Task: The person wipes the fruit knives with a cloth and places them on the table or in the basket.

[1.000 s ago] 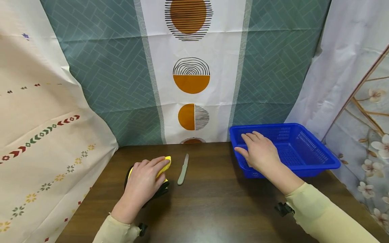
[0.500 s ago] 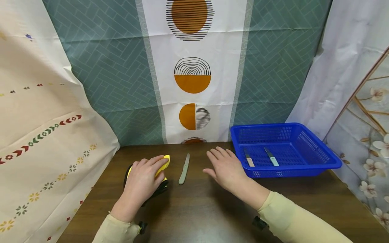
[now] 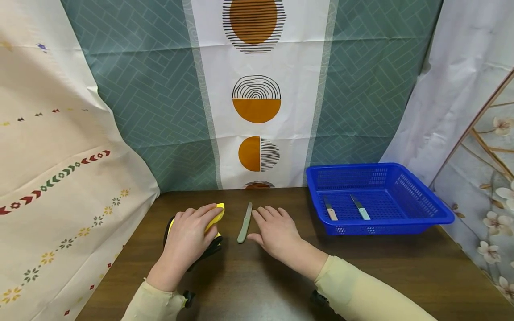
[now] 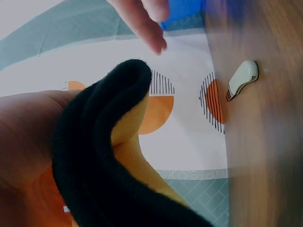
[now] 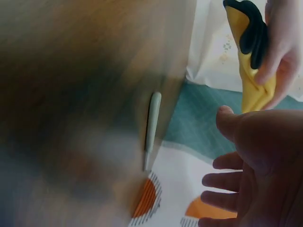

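My left hand (image 3: pixel 188 234) grips a soft yellow-and-black piece of fabric (image 4: pixel 87 137), bunched with a thick black edge and a yellow side. The palm hides much of it in the head view. A small knife with a pale green handle (image 3: pixel 243 229) lies on the table between my hands, its blade pointing away from me. Just right of it hovers my right hand (image 3: pixel 279 234), fingers apart and relaxed, holding nothing. The right wrist view shows a gap between those fingers and the knife.
At the back right stands a blue plastic basket (image 3: pixel 393 226) with perforated walls. Inside lie a knife with a pink handle (image 3: pixel 332 214) and one with a light blue handle (image 3: pixel 363 213). Printed fabric curtains (image 3: pixel 168 111) close off the back and sides of the wooden table (image 3: pixel 249 285).
My right hand has moved left from over the basket to beside the green-handled knife, uncovering both knives in the basket. The left hand stays in place with the fabric.
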{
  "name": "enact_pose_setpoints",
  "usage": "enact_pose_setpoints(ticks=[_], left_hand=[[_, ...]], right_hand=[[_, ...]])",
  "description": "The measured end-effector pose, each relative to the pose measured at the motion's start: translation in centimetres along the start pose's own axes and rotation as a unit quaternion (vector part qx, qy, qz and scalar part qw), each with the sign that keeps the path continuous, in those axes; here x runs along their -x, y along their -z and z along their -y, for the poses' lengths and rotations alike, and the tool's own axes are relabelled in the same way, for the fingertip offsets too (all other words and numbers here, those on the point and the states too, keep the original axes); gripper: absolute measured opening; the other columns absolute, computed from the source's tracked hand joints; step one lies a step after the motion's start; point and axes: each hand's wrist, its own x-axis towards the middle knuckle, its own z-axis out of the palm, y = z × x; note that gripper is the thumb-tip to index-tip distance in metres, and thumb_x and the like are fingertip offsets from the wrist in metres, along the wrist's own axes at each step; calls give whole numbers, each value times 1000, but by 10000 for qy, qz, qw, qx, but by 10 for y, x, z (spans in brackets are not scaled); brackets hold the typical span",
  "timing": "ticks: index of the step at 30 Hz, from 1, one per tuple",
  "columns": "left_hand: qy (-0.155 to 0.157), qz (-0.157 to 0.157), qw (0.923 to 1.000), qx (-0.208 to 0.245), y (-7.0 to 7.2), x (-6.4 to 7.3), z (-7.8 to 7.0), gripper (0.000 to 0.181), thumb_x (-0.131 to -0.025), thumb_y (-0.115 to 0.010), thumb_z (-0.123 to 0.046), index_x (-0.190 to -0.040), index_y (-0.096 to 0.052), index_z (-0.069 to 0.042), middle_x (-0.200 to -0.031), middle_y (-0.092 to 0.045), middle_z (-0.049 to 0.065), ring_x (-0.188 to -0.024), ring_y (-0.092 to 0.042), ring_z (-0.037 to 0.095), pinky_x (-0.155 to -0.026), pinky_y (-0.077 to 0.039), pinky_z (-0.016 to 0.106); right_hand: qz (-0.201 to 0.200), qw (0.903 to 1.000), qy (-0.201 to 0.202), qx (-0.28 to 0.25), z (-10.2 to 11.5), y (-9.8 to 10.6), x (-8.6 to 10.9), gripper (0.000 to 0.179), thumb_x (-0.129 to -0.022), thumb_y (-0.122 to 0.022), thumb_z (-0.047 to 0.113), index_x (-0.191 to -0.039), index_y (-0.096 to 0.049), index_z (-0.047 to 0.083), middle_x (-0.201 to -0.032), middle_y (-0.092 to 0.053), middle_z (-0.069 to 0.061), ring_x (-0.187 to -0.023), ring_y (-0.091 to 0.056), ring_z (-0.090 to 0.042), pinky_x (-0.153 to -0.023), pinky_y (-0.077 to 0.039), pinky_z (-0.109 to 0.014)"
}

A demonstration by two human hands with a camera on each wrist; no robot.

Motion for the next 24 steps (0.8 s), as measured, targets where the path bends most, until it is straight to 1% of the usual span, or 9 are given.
enact_pose_setpoints(ticks=[5, 11, 16, 20, 24], left_hand=[[-34, -44, 10000, 0, -1, 0, 0, 43, -91, -84, -10, -134, -80, -15, -137, -76, 7, -95, -71, 35, -78, -54, 50], [-36, -49, 10000, -7, -1, 0, -1, 42, -92, -84, -10, -133, -80, -15, -136, -76, 7, -95, -72, 36, -78, -54, 50], [-19, -2, 10000, -26, -1, 0, -1, 42, -92, -83, -11, -134, -80, -16, -136, -76, 7, -96, -72, 36, -78, -54, 50], [-55, -86, 9999, -21, -1, 1, -1, 42, -91, -84, -11, -132, -81, -15, -135, -77, 8, -95, -72, 35, -77, -54, 50], [-117, -156, 9998, -7, -1, 2, 0, 43, -90, -85, -11, -132, -81, -15, -134, -77, 8, -93, -72, 35, -77, -54, 50]], right_hand=[[68, 9999, 80, 65, 13, -7, -5, 71, -106, -63, 63, -158, -62, 14, -157, -63, -5, -146, -56, -27, -120, -45, -53], [152, 9995, 209, 164, 24, -17, -9, 71, -106, -63, 63, -158, -62, 15, -156, -63, -4, -145, -57, -24, -117, -48, -50], [355, 9991, 176, 164, 32, -25, -14, 71, -106, -62, 65, -159, -61, 18, -157, -62, -4, -145, -57, -24, -117, -48, -49], [549, 9980, 157, 259, 37, -32, -19, 71, -107, -59, 66, -161, -60, 20, -160, -60, -3, -145, -56, -23, -116, -48, -47], [627, 9971, 254, 336, 40, -38, -20, 69, -107, -58, 66, -159, -62, 22, -161, -59, -5, -143, -57, -23, -113, -50, -47]])
